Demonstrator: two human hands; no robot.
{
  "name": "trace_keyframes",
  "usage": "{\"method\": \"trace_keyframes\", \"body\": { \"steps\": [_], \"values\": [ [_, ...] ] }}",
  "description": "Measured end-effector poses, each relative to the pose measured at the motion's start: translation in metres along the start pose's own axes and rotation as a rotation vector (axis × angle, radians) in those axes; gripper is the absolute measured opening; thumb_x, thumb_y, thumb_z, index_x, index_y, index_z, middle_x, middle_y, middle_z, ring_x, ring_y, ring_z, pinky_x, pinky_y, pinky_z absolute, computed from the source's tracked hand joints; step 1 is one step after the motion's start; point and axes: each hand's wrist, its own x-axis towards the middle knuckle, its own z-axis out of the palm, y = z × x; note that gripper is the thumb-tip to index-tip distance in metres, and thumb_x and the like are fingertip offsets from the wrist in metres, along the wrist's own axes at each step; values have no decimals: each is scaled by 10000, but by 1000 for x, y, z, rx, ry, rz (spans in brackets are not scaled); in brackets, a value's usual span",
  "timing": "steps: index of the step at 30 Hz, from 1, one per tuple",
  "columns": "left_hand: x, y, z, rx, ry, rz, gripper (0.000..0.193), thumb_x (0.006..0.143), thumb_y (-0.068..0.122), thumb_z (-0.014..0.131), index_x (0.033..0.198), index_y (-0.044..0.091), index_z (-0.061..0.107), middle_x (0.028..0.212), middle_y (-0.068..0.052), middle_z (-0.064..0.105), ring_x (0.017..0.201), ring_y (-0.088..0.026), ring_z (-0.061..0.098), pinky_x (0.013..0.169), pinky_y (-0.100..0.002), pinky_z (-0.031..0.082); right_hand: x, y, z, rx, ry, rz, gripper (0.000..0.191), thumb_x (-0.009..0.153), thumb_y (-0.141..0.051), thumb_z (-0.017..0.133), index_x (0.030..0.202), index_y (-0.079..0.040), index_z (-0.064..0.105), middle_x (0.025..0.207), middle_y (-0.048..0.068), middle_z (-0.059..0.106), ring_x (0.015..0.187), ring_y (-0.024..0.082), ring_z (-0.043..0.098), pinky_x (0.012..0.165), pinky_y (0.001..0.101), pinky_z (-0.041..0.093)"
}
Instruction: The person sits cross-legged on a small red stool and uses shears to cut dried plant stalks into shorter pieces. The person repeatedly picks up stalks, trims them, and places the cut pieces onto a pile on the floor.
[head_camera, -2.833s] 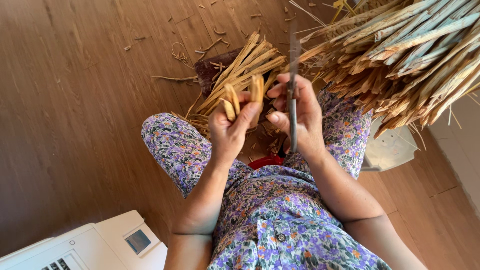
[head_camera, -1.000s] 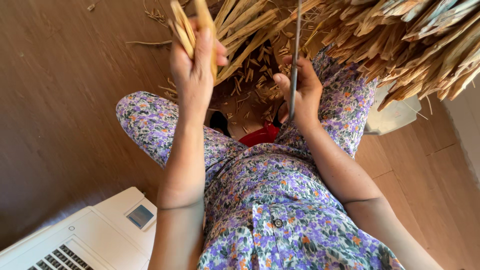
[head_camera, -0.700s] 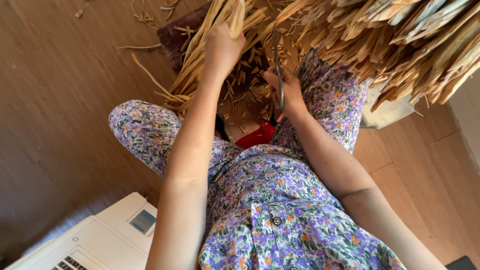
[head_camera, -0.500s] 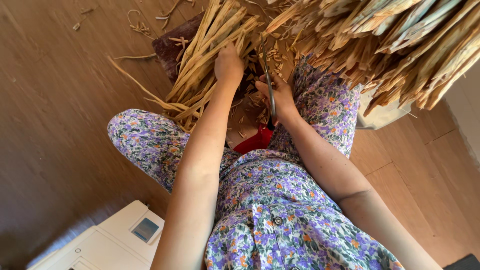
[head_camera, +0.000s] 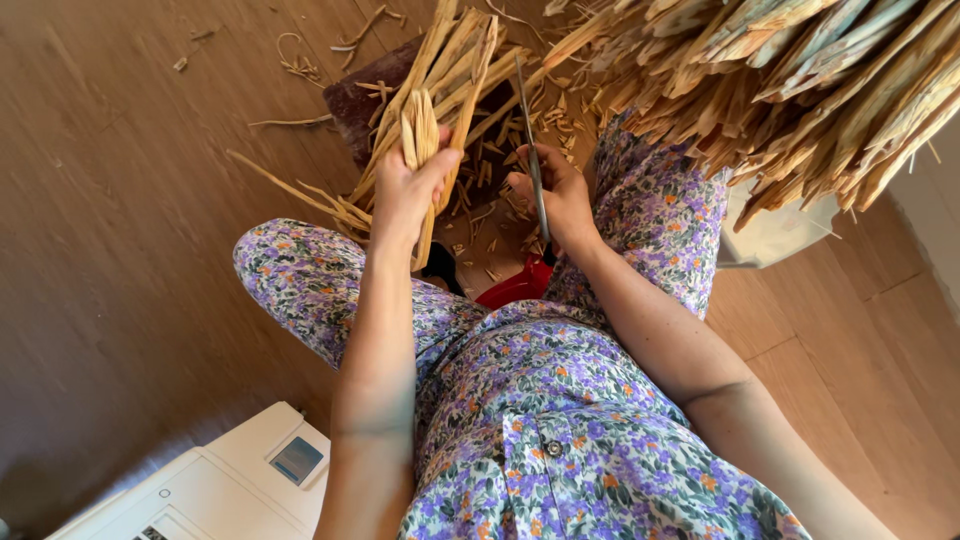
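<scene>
Straw-coloured dried leaf strips (head_camera: 800, 90) hang uncut in a big bundle at far right; short offcuts (head_camera: 490, 190) litter the floor beyond my knees, so I judge plenty remains. My left hand (head_camera: 405, 190) is raised, fingers closed round a few strips (head_camera: 420, 135). My right hand (head_camera: 555, 195) grips a thin blade (head_camera: 530, 140) pointing away.

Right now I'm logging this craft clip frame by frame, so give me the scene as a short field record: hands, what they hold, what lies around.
left hand: gripping a few pale split strips, held upright
right hand: closed on a thin metal blade, pointing away from the body
floor ahead: loose strip pile on a dark mat, with cuttings
upper right: large bundle of dry strips
lap: floral dress
lower left: white machine
</scene>
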Motion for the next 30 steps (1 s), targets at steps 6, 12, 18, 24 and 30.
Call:
{"method": "trace_keyframes", "body": {
  "steps": [6, 12, 18, 24, 30],
  "values": [
    [-66, 10, -1, -60, -7, 238, 211, 893, 72, 786, 1090, 46, 715, 886, 7, 730, 738, -63, 665, 663, -231, 559, -27, -56, 3, 336, -187, -386, 457, 975, -43, 787, 1368, -74, 557, 1114, 8, 694, 1073, 105, 675, 946, 253, 572],
    [-98, 25, 1, 54, 25, 393, 155, 909, 18, 804, 1025, 38, 703, 887, -3, 712, 767, -66, 637, 684, -240, 533, -41, -104, 6, 486, -167, -368, 528, 916, 1, 827, 1371, -80, 574, 1093, -33, 623, 925, 96, 636, 814, 252, 577],
    [-112, 48, 15, -14, 127, 632, 143, 963, 23, 783, 1003, 37, 646, 954, -9, 711, 830, -70, 657, 743, -239, 554, -57, -112, 16, 468, -235, -433, 536, 920, 23, 831, 1374, -77, 565, 1145, -29, 635, 1054, 79, 636, 947, 229, 554],
    [-108, 55, 22, -50, 127, 652, 150, 968, 65, 776, 1019, 40, 637, 908, 1, 707, 825, -66, 663, 733, -223, 554, -71, -127, 16, 256, -160, -385, 509, 899, 12, 823, 1348, -51, 592, 884, -17, 543, 774, 75, 501, 699, 215, 403],
    [-116, 53, 12, -141, -111, 603, 150, 992, 98, 754, 1089, 63, 645, 1012, -5, 717, 912, -76, 680, 794, -244, 577, -70, -135, 3, 487, -417, -421, 536, 910, -29, 820, 1378, -74, 562, 1168, 140, 725, 1105, 215, 716, 985, 344, 608]
  ]
}}
